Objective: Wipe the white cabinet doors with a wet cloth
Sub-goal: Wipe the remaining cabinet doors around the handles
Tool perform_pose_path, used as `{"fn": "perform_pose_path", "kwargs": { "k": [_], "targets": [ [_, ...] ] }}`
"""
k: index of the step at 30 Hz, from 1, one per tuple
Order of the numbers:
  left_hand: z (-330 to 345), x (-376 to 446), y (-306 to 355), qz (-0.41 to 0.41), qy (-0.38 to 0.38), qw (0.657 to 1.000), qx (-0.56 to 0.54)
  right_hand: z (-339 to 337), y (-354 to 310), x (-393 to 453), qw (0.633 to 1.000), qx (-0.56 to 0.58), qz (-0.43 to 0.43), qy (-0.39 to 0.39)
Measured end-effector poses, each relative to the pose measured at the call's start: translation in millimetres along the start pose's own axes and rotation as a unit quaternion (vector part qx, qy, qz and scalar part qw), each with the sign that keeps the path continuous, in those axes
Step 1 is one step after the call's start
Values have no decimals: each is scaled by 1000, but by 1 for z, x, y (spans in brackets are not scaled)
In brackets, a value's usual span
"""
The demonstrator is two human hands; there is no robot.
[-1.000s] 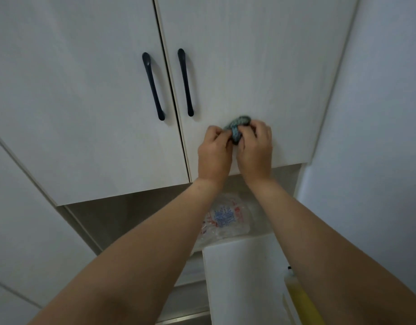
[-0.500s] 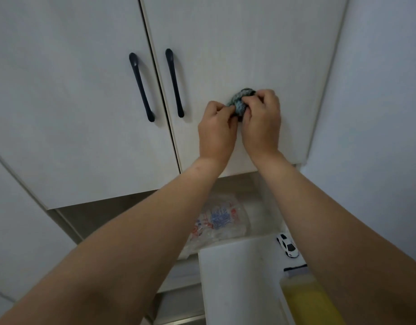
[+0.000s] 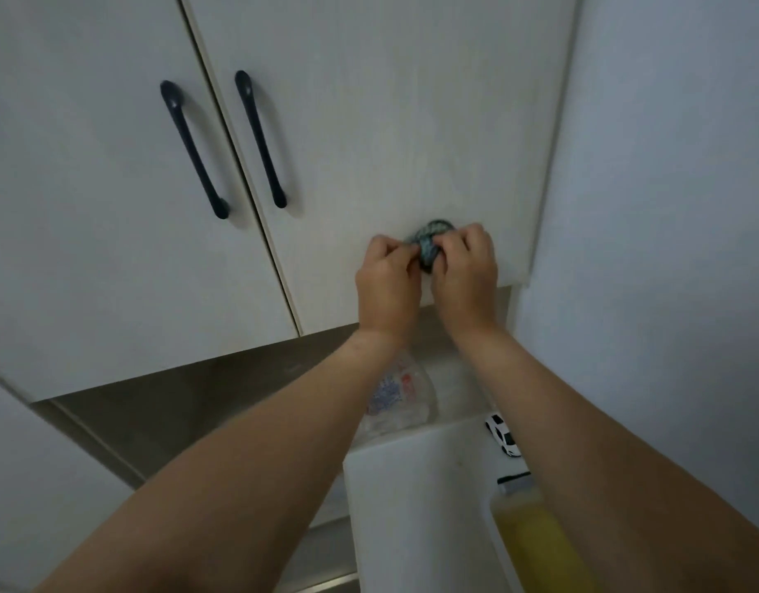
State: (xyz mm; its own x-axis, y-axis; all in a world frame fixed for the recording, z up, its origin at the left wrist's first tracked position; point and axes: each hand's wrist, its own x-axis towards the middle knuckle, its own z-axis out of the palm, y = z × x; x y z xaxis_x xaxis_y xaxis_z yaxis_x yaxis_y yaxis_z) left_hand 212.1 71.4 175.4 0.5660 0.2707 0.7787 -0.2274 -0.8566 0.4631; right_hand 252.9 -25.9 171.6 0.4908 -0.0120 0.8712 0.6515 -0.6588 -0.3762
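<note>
- A yellow bottle (image 3: 536,545) stands nearest, bottom right, with a small white toy car (image 3: 503,435) just beyond it
- Left hand (image 3: 388,280) and right hand (image 3: 465,269), fingers curled, pinch the bunched grey-green cloth (image 3: 429,243) together
- The cloth presses on the right white cabinet door (image 3: 390,122), near its lower edge, right of the two dark handles (image 3: 260,139)

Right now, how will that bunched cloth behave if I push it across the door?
The cloth looks soft and floppy, wadded between left hand and right hand, so it likely deforms rather than slides stiffly. Bunched this small, it probably wipes only a narrow strip of the right cabinet door.
</note>
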Motion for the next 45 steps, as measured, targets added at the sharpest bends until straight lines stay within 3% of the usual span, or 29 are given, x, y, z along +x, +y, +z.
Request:
{"fn": "perform_pose_path", "kwargs": {
  "k": [2, 4, 7, 9, 11, 13, 17, 20, 23, 27, 29, 31, 33, 37, 40, 43, 45],
  "targets": [
    [1, 28, 17, -2, 58, 998, -33, -5, -7, 37, 999, 2, 10, 50],
    [4, 36, 26, 5, 59, 998, -30, -2, -12, 51, 998, 23, 21, 56],
    [12, 11, 11, -30, -25, 999, -26, 9, 6, 16, 999, 6, 5, 33],
    [18, -12, -6, -51, -102, 993, -23, 16, 26, -25, 999, -19, -21, -31],
    [23, -22, -14, 0, -155, 987, 47, 18, 37, -42, 993, -33, -19, -108],
    [23, -14, -8, -5, -165, 983, 79, 10, 36, -33, 990, -22, -5, -137],
    [13, 27, 38, 5, -57, 998, -36, -16, 23, 29, 999, 22, -7, -32],
    [-3, 82, 78, 31, 62, 993, -92, -25, -3, 93, 992, 108, 62, 33],
    [-5, 107, 86, 62, 74, 994, -59, -29, -1, 107, 996, 75, 22, 39],
    [19, 51, 46, 44, -67, 997, -21, -5, 35, 34, 998, -19, 32, 49],
    [28, 14, 20, 35, -170, 985, -2, 7, 51, -16, 998, -23, 58, -28],
    [36, -18, -1, 107, -219, 966, 85, 12, 58, -54, 989, -11, 90, -117],
    [39, -27, -4, 102, -268, 956, 60, 8, 57, -62, 983, 17, 124, -134],
    [29, 17, 32, 83, -156, 983, -58, -10, 38, -6, 982, 67, 175, 0],
    [18, 61, 46, 246, -62, 967, -10, -17, 26, 51, 990, 82, 109, 21],
    [7, 94, 53, 301, 55, 950, 67, -5, 30, 84, 998, 21, 54, 15],
    [-2, 106, 54, 313, 31, 931, 184, 6, 42, 75, 994, -2, 104, 38]
  ]
}}
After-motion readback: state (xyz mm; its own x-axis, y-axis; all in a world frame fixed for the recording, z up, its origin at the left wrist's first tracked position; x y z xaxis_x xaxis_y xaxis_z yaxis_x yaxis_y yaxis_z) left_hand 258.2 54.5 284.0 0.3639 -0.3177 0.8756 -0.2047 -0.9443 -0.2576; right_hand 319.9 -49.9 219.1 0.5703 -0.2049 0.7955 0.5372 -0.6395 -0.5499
